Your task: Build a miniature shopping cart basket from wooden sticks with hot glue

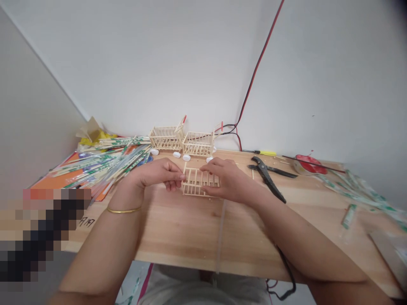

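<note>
On the wooden table lies a small lattice of pale thin sticks [193, 183], with crosspieces between long rails. My left hand [161, 173] has its thumb and forefinger pinched at the lattice's left edge; whether a loose stick is also in that pinch is too small to tell. Over the right end of the lattice, my right hand [229, 180] holds it between the thumb at the near rail and the fingers at the far rail. Just behind stand two little stick-built carts, a left cart [165, 139] and a right cart [197, 145], with white round wheels and red-tipped handles.
Wrapped sticks [117, 163] are heaped at the left. A black-handled cutting tool [266, 177] lies right of my right hand. Farther right, a dark thin rod crosses a dish of red paint [313, 166]. A red-and-black cable [259, 63] runs down the wall behind.
</note>
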Action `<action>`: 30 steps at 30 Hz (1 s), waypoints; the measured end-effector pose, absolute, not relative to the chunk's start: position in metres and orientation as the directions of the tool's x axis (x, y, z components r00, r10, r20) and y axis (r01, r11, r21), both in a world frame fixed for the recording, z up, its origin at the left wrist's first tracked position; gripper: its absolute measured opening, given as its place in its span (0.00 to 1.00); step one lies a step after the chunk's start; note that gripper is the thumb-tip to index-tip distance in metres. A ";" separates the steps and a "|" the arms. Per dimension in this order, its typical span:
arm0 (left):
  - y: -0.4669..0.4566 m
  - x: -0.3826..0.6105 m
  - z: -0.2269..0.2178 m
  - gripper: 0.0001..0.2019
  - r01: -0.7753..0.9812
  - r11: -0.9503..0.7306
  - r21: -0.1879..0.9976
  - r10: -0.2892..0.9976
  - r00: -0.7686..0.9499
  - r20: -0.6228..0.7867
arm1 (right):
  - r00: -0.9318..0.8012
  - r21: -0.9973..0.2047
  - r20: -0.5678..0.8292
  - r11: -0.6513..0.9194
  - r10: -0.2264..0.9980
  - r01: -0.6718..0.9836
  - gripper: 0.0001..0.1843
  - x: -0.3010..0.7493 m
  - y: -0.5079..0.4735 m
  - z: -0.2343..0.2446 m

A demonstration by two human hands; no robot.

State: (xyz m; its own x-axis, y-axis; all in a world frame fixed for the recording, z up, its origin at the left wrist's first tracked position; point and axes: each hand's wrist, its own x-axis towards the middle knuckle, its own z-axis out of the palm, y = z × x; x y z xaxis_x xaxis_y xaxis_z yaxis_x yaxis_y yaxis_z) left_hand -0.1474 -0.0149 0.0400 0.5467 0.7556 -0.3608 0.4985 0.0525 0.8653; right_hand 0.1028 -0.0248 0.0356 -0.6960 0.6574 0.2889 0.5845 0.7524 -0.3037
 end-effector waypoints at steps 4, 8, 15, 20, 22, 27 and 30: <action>-0.015 -0.143 0.038 0.16 0.467 0.143 0.873 0.768 0.504 -0.396 | -0.707 -0.322 0.298 0.765 0.642 0.559 0.22 0.104 -0.023 0.035; -0.014 -0.143 0.037 0.14 0.431 0.198 0.880 0.769 0.488 -0.412 | -0.710 -0.386 0.278 0.753 0.646 0.534 0.26 0.108 -0.021 0.036; -0.015 -0.144 0.038 0.13 0.411 0.225 0.883 0.774 0.475 -0.418 | -0.684 -0.531 0.199 0.664 0.702 0.527 0.39 0.120 -0.020 0.040; -0.014 -0.144 0.038 0.13 0.412 0.230 0.882 0.777 0.469 -0.421 | -0.675 -0.597 0.206 0.637 0.709 0.487 0.42 0.128 -0.017 0.036; -0.014 -0.144 0.037 0.13 0.413 0.229 0.881 0.777 0.468 -0.421 | -0.670 -0.604 0.203 0.630 0.714 0.488 0.42 0.131 -0.016 0.034; -0.014 -0.145 0.038 0.14 0.414 0.224 0.882 0.767 0.483 -0.422 | -0.645 -0.565 0.217 0.633 0.733 0.529 0.41 0.138 -0.017 0.033; -0.013 -0.145 0.038 0.14 0.420 0.212 0.882 0.773 0.480 -0.415 | -0.634 -0.577 0.210 0.618 0.744 0.534 0.42 0.144 -0.017 0.033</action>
